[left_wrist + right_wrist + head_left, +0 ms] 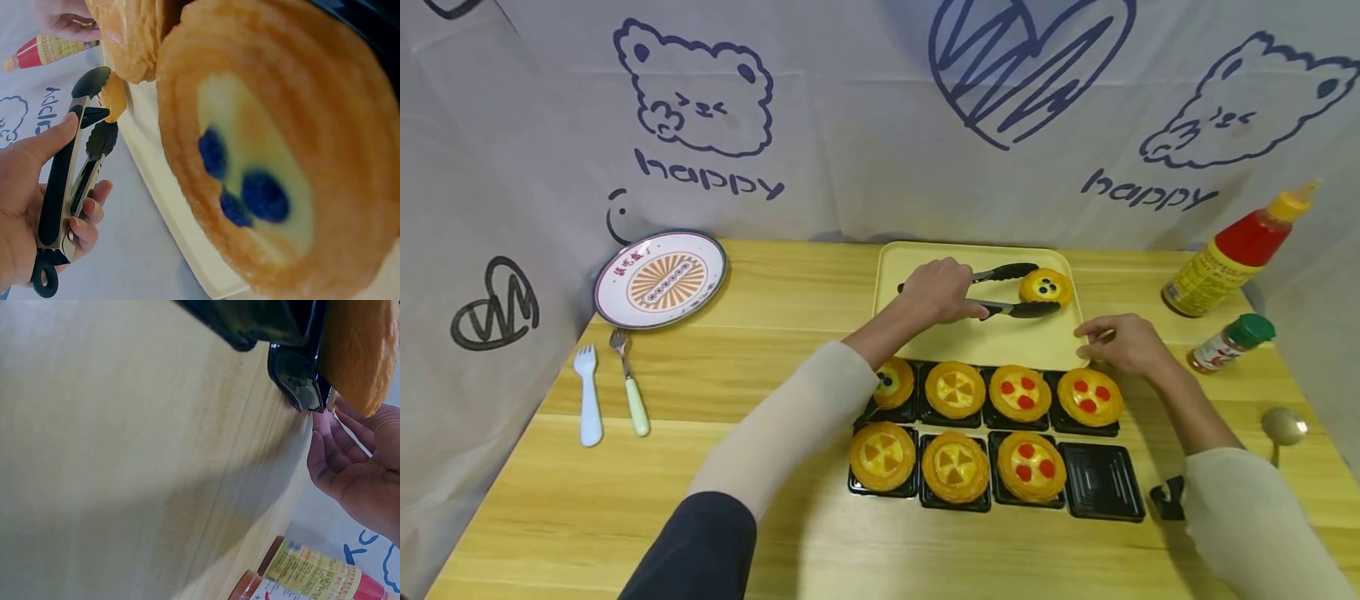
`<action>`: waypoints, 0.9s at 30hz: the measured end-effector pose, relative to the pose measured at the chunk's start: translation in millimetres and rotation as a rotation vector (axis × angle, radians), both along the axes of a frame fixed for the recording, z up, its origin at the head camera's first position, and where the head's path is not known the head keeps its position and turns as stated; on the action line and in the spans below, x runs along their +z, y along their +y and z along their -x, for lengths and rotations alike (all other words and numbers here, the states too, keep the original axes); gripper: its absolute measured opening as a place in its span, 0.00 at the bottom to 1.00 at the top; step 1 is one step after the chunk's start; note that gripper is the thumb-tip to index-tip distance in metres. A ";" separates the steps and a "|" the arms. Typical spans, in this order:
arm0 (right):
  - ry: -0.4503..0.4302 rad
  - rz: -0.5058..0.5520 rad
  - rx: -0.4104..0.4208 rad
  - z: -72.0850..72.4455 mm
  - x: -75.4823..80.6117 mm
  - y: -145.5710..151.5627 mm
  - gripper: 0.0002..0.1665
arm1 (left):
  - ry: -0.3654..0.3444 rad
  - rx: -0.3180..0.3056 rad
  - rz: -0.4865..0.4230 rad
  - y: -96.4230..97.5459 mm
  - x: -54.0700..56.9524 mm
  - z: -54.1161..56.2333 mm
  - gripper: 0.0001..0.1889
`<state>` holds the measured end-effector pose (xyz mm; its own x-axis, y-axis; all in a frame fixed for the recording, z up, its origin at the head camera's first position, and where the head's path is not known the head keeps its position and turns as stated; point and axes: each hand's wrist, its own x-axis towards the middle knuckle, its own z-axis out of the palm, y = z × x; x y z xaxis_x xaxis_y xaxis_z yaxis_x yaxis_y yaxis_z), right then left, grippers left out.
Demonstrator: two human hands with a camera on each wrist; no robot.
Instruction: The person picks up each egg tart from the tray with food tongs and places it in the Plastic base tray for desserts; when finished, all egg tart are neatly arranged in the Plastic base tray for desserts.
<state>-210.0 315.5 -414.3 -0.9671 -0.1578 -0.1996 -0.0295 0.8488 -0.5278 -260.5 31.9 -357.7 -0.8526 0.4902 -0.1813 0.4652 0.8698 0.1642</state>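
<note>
My left hand [936, 290] grips black-and-silver tongs [59, 181]. On the pale yellow tray [977, 346], the tong tips stand on either side of a blueberry tart [1047, 287], near the tray's right end. Whether both tips press on the tart I cannot tell. At the tray's front right corner, my right hand [1123, 346] pinches the rim between thumb and fingers. In front of the tray, tarts sit in black square holders: a blueberry tart [250, 162] partly behind my left sleeve, tarts with orange wedges [955, 389], and tarts with red pieces [1020, 392].
One black holder [1103, 481] at the front right shows its bare base. A sauce bottle [1232, 254] and green-capped jar [1231, 343] stand on the right, near a spoon [1285, 426]. On the left are a plate [661, 279], blue fork [589, 396] and green-handled fork [636, 400].
</note>
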 end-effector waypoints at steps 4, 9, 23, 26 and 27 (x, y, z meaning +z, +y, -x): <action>-0.007 0.002 0.008 0.7 0.6 -1.3 0.21 | 0.039 -0.008 -0.025 -10.2 4.7 -8.2 0.24; -0.014 -0.013 0.021 -0.4 1.5 -1.1 0.21 | 0.089 -0.069 -0.044 -25.9 10.2 -25.6 0.25; 0.027 -0.013 0.125 -5.8 2.6 10.9 0.23 | 0.169 -0.255 -0.041 -61.0 27.7 -94.3 0.33; 0.016 -0.006 0.136 -3.8 2.9 12.0 0.21 | 0.182 -0.325 -0.045 -59.8 29.5 -107.1 0.32; 0.012 -0.002 0.136 -3.3 3.3 12.1 0.22 | 0.183 -0.346 -0.045 -58.8 30.2 -110.7 0.32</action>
